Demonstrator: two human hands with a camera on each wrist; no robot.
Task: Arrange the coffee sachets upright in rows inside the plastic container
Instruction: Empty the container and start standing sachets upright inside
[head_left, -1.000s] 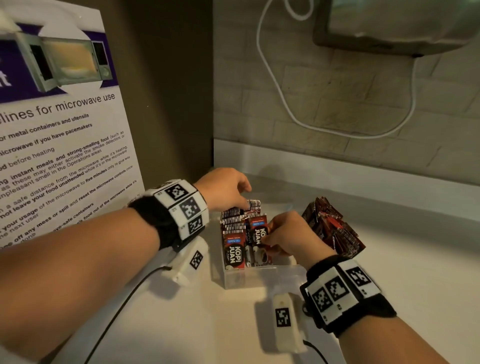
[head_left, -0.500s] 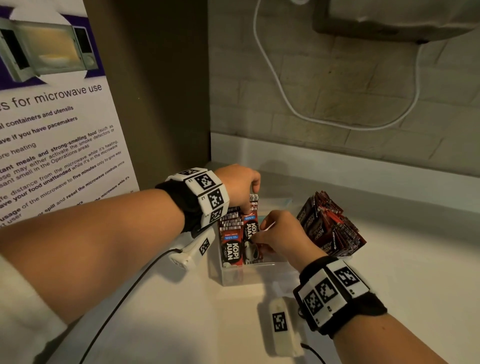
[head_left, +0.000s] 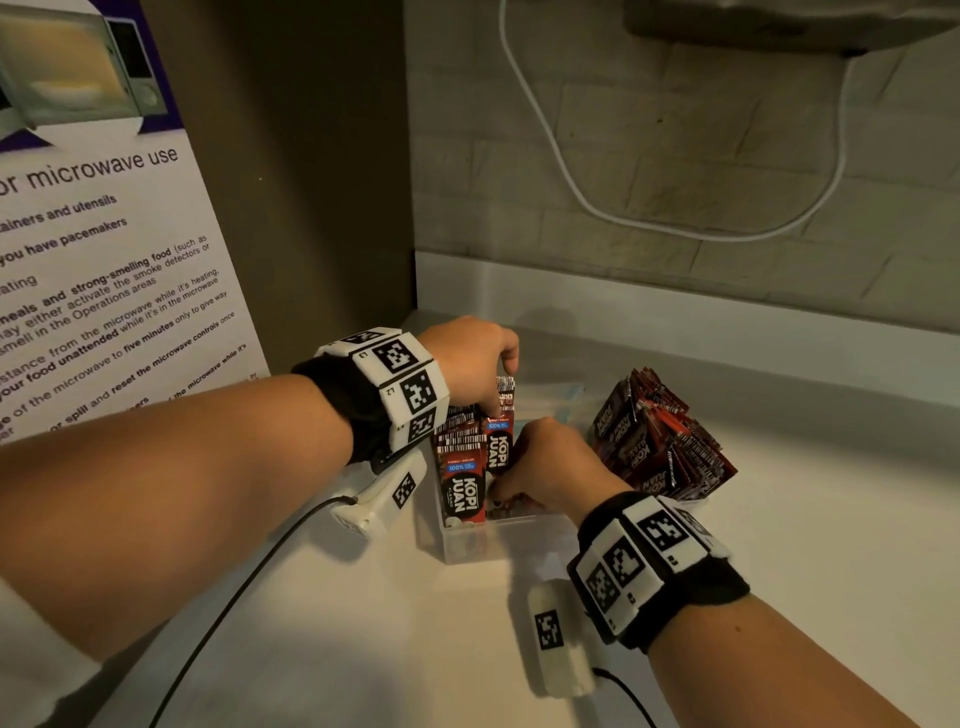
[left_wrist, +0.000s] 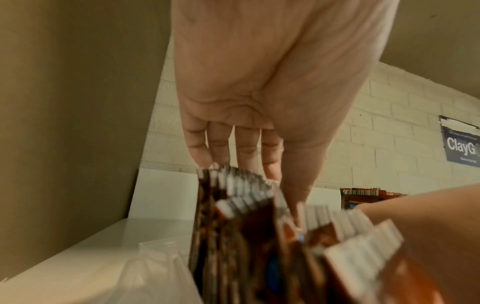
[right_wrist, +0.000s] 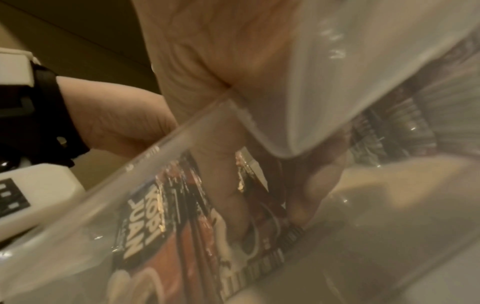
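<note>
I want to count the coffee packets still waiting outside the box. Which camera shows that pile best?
The head view: the loose pile of sachets lies whole on the counter, right of the plastic container. The left wrist view catches only an edge; the right wrist view blurs it behind plastic.

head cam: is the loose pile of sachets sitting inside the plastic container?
No. The loose pile of sachets lies on the white counter, to the right of the plastic container and outside it.
</note>
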